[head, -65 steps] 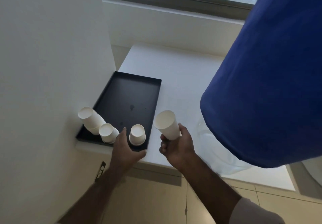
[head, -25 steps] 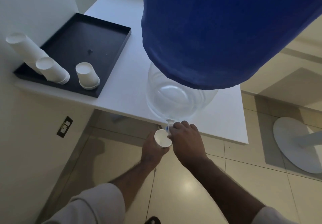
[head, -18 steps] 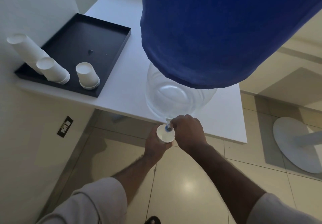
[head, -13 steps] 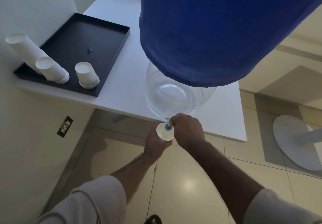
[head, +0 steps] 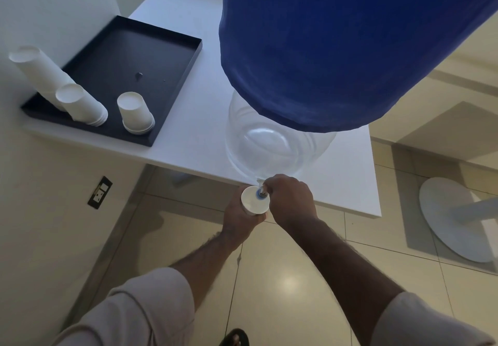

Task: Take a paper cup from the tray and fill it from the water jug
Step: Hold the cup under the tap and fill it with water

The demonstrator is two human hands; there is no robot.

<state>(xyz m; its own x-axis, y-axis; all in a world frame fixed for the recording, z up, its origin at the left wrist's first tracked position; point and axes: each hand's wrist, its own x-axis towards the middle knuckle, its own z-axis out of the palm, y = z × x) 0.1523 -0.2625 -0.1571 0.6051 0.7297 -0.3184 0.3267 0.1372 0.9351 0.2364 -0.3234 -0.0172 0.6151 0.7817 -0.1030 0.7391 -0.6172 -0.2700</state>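
Head view. The left hand [head: 239,217] is wrapped around a white paper cup [head: 254,200], fingers curled about its wall from below; the cup stands upright, mouth up, just off the near edge of the white rectangular table [head: 188,135]. The right hand [head: 289,200] sits immediately right of the cup, touching its rim side, with the fingers closed on the small blue-and-white tap [head: 262,190] that juts from the base of the clear plastic water jug [head: 269,146]. The tap outlet lies over the far right part of the cup's mouth. Whether water is running cannot be told.

The jug stands directly beyond the right hand, at the table's near edge; a dark blue cloth cover [head: 336,49] drapes its upper body.

Well to the left of the left hand and farther away lies a black rectangular tray [head: 151,49] on the same table. On its near end stand three groups of inverted white paper cups: a short stack [head: 136,112] nearest the hands, a taller leaning stack [head: 80,104] beside it, and the tallest stack [head: 40,72] at the tray's left corner against the wall.

Below the hands is beige tiled floor [head: 283,278]. Both forearms are bare, with light sleeves [head: 140,310] at the bottom of frame.
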